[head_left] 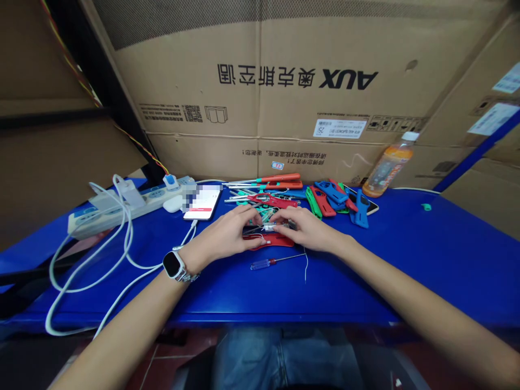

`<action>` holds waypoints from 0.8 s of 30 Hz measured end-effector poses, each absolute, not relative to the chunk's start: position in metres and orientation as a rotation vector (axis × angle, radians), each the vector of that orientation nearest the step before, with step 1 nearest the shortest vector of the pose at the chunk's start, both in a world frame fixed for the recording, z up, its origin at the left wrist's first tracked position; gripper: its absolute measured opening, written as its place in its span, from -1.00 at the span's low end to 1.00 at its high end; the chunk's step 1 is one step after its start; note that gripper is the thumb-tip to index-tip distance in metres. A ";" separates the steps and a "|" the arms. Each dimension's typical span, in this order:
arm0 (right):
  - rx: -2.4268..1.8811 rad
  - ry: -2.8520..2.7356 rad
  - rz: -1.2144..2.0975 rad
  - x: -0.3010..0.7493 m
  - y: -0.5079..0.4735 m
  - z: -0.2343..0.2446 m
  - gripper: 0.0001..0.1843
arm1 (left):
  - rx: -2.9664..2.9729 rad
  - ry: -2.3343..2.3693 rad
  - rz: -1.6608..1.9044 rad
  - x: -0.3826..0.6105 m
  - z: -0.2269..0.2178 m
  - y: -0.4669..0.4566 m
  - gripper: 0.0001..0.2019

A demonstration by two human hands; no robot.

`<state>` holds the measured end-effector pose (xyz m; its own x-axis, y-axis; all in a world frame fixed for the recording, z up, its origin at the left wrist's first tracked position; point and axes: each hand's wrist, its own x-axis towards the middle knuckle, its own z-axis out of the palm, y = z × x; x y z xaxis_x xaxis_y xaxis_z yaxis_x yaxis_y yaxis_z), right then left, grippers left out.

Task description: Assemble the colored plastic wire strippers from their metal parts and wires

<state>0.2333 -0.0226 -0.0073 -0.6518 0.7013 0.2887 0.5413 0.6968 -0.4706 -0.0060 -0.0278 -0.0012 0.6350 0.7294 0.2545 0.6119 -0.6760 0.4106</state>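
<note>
Red casing (pixel 279 240): it is lying on the blue surface (pixel 365 284) in front of us, a small clear part (pixel 268 227) showing just beyond it.
Left grip (pixel 228 233): we are curving it in from the left, partly open, its thumb reaching the casing – we cannot tell whether the fingers are pinching anything.
Right grip (pixel 312 230): we are bringing its bent fingertips close together beside the clear part; we cannot tell whether they are holding it.
Screwdriver (pixel 264 264): it is lying on our side of the casing, a white wire (pixel 306 268) trailing by its tip.
Beyond the hands: we are seeing orange-handled tools (pixel 280 177) lying in a pile, with a heap of coloured casings (pixel 333 197) to the right.
Left side: a phone (pixel 214 201) is resting near a power strip (pixel 151 201).
Back: a bottle (pixel 388 168) is standing tilted in our view, before a large carton (pixel 260 114).
</note>
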 end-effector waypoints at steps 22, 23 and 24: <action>-0.950 -2.649 0.049 0.239 -0.037 -0.017 -0.75 | 2.619 1.064 0.400 -0.003 -0.003 -0.026 -0.74; -0.947 -2.664 0.040 0.240 -0.037 -0.016 -0.73 | 2.619 1.065 0.396 -0.003 -0.003 -0.025 -0.74; -0.942 -2.676 0.034 0.240 -0.036 -0.016 -0.71 | 2.616 1.068 0.388 -0.003 -0.003 -0.025 -0.74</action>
